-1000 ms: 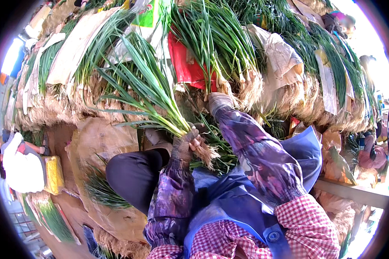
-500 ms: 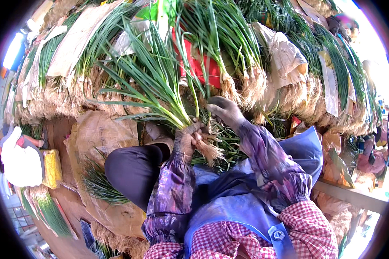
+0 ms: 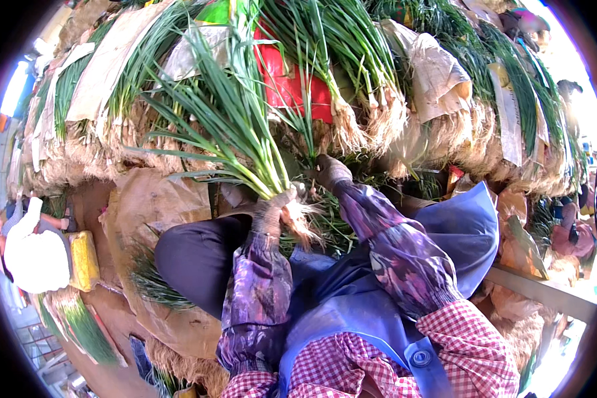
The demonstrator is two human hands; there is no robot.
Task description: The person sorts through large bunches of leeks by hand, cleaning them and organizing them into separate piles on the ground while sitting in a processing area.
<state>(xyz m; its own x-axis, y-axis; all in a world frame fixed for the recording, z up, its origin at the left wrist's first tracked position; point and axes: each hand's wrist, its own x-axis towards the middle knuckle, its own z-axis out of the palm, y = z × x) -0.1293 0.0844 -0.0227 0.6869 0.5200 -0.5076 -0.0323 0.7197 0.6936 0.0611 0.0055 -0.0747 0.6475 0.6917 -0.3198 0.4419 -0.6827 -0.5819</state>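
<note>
My left hand [image 3: 275,204] is closed around a bunch of green onions [image 3: 262,159]. Their long leaves fan up and to the left, while the pale roots [image 3: 302,221] stick out to the right of my fist. Just right of the bunch, my right hand [image 3: 330,172] has its fingers curled together at the base of a few upright green onion stalks [image 3: 308,136]. The glove partly hides its fingertips. Loose leaf trimmings [image 3: 335,222] lie below, between my knees.
Rows of green onions [image 3: 378,79] are heaped across the far side, roots toward me. A red cloth or bag [image 3: 282,83] lies among them. Brown sacking [image 3: 156,205] covers ground at left, beside a yellow container [image 3: 83,259] and another person [image 3: 36,255]. A grey bar [image 3: 544,292] runs at right.
My right hand has moved slightly left and down, its fingers now closed at the stalks. My left hand with the bunch has shifted a little left.
</note>
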